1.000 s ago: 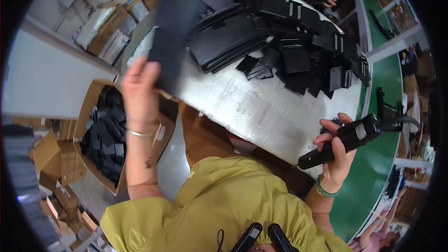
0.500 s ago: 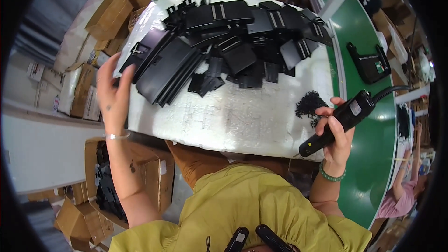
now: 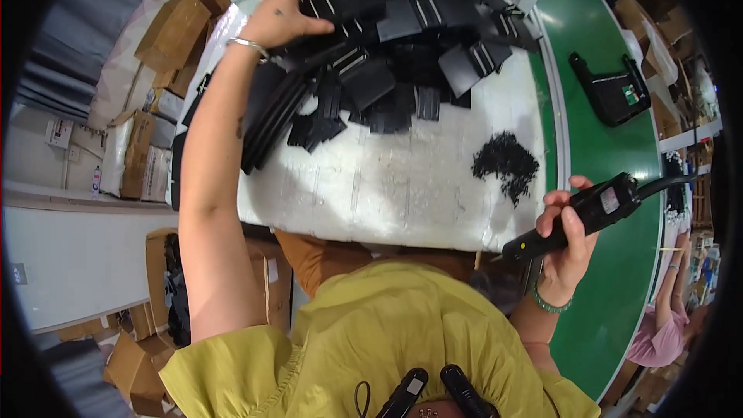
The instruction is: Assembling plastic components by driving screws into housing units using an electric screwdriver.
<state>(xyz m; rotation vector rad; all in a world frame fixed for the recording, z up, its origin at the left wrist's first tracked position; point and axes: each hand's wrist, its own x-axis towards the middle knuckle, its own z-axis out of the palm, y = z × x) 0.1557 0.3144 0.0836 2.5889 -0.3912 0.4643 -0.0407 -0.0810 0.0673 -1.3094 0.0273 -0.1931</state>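
Black panel (image 3: 354,1) partly hidden behind left hand (image 3: 280,17)

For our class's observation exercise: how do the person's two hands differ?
The left hand is open by the black parts; the right hand curls around a black tool. A silvery bangle sits behind the left hand, a green bracelet behind the right hand. Both are gloveless.

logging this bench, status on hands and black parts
Left hand at black parts, grip unclear. Right hand holding driver. Parts heaped on table. Left forearm hides some.
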